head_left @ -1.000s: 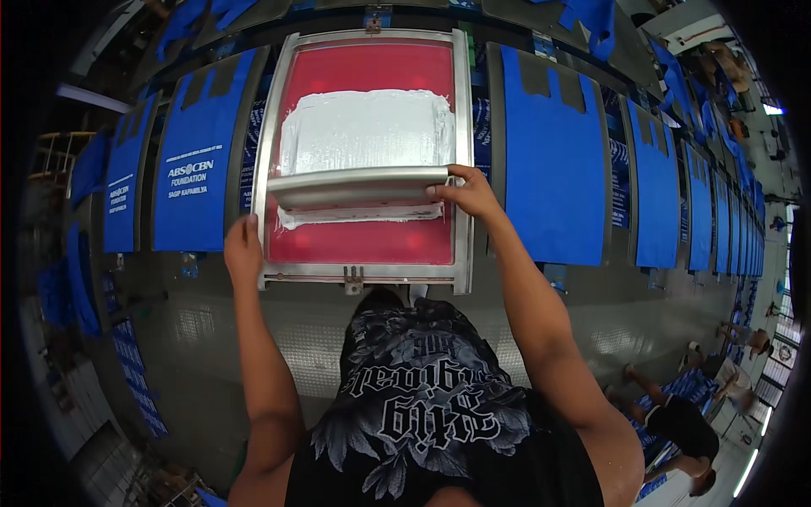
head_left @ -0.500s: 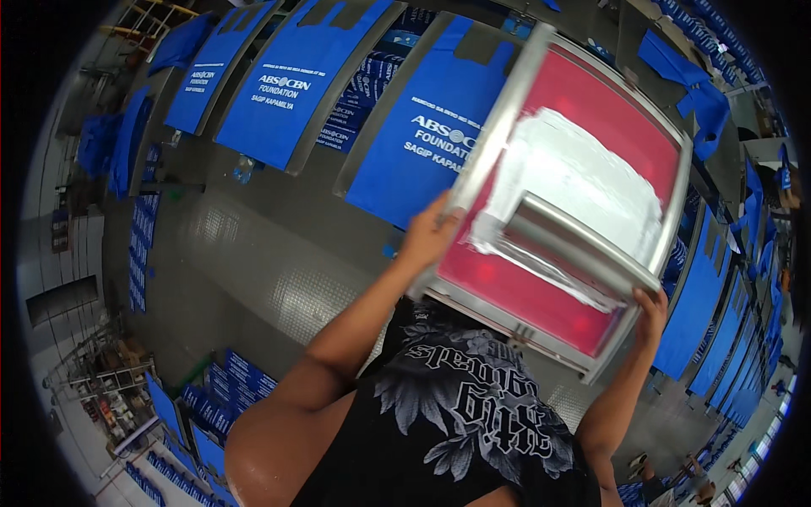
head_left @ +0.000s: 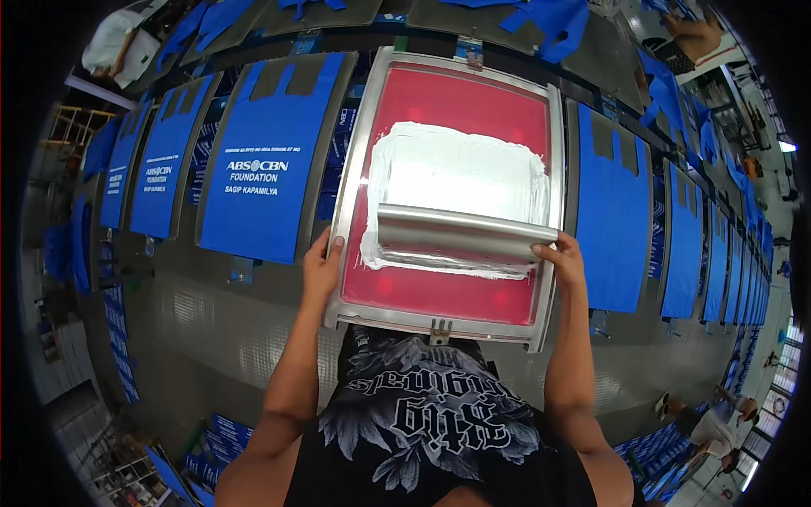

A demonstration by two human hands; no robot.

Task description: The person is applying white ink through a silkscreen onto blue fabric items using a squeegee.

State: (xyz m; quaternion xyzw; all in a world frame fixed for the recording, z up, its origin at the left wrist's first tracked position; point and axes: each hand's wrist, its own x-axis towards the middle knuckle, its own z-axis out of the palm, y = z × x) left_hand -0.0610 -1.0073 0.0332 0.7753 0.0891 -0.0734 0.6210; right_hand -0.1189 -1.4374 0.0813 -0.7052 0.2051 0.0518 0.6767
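In front of me is a screen printing frame (head_left: 555, 160) with metal edges and a red screen (head_left: 465, 93). A broad patch of white ink (head_left: 460, 173) is spread on the mesh. Across its lower part leans a metal squeegee (head_left: 465, 230). My left hand (head_left: 321, 266) is closed round the frame's left edge. My right hand (head_left: 563, 258) grips the right edge, its thumb and finger at the squeegee's right end. What lies beneath the frame is hidden. To the left, a blue bag panel (head_left: 262, 211) with white print lies flat on a grey board.
On the right a blue panel (head_left: 612, 228) without visible print lies on its board, with several more beyond it. Metal brackets (head_left: 241, 270) stick out along the row's near edge. Another person (head_left: 718, 427) is at the lower right, and one in white (head_left: 118, 46) at the upper left.
The frame was tilted and partly over a printed panel; now it sits square before me, with that printed panel uncovered to its left. Both hands have kept hold of the frame.
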